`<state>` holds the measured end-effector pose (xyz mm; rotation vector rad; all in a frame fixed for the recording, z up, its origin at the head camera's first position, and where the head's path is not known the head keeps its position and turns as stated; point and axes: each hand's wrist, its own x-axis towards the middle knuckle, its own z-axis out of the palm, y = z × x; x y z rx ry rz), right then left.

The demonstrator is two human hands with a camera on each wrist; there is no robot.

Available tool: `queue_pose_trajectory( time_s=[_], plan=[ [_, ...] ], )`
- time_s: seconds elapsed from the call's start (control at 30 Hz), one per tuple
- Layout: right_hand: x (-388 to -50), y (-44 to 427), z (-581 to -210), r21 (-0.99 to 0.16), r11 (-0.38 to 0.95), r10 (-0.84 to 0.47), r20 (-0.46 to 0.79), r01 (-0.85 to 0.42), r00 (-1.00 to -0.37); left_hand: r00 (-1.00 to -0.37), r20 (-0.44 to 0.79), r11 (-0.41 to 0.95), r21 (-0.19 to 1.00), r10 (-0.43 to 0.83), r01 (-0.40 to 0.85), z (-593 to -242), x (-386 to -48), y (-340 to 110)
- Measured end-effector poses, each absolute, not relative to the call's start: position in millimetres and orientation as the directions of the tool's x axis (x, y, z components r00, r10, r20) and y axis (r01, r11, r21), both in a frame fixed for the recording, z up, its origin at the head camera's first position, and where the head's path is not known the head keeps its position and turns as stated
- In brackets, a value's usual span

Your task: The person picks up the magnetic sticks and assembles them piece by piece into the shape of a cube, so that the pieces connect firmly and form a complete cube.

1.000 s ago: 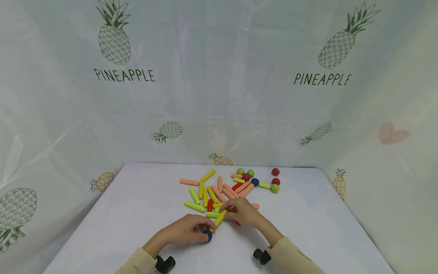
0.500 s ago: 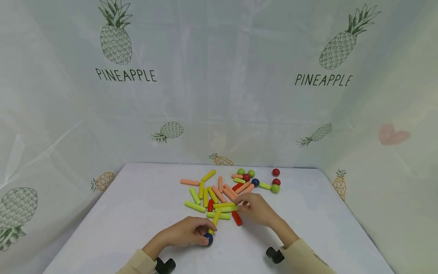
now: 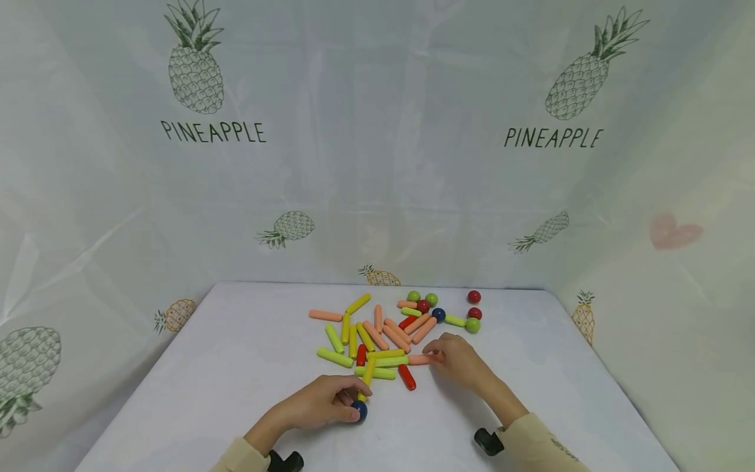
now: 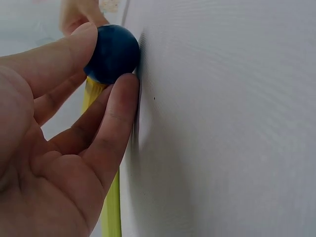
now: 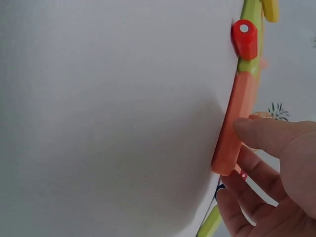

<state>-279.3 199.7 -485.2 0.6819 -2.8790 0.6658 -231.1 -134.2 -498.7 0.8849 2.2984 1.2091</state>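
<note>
White surface (image 3: 177, 400), loose sticks scattered. Nearest: dark blue ball (image 3: 360, 412), pinched by left hand (image 3: 321, 401); probably light, hard, apt to roll, best gripped across its middle. Yellow stick (image 3: 367, 380) just beyond. Farther, to the right: salmon stick (image 3: 418, 360), pinched by right hand (image 3: 461, 362), its inner end against light-green stick (image 3: 392, 362); likely light, stiff, best held mid-length.

Two hands (image 3: 321, 400), eight balls (image 3: 473, 326), over twenty sticks (image 3: 325, 315).

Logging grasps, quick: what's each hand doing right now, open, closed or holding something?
Left hand: holding the dark blue ball between its fingers.
Right hand: holding the salmon-pink stick.
</note>
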Motion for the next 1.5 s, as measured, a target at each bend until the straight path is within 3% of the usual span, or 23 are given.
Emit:
queue_pose_trajectory(
  time_s=[0.17, 0.43, 1.03, 1.23, 1.5],
  plan=[
    [-276, 200, -486, -0.364, 0.797, -0.437, 0.204, -0.483, -0.876, -0.734, -0.063, 0.434, 0.839, 0.676, 0.328, -498, -230, -132],
    [-275, 199, -488, -0.373, 0.835, -0.390, 0.118, -0.405, -0.913, -0.736, -0.062, 0.441, 0.833, 0.674, 0.334, -497, -230, -132],
    [-268, 201, -489, -0.385, 0.863, -0.286, 0.162, -0.328, -0.944, -0.741, -0.065, 0.431, 0.845, 0.669, 0.315, -500, -230, -132],
    [-254, 200, -479, -0.387, 0.807, -0.400, 0.199, -0.446, -0.895, -0.744, -0.058, 0.434, 0.841, 0.666, 0.323, -497, -229, -132],
    [-228, 180, -471, -0.478, 0.686, -0.547, 0.157, -0.548, -0.822, -0.760, -0.048, 0.449, 0.831, 0.648, 0.330, -496, -227, -131]
  ],
)
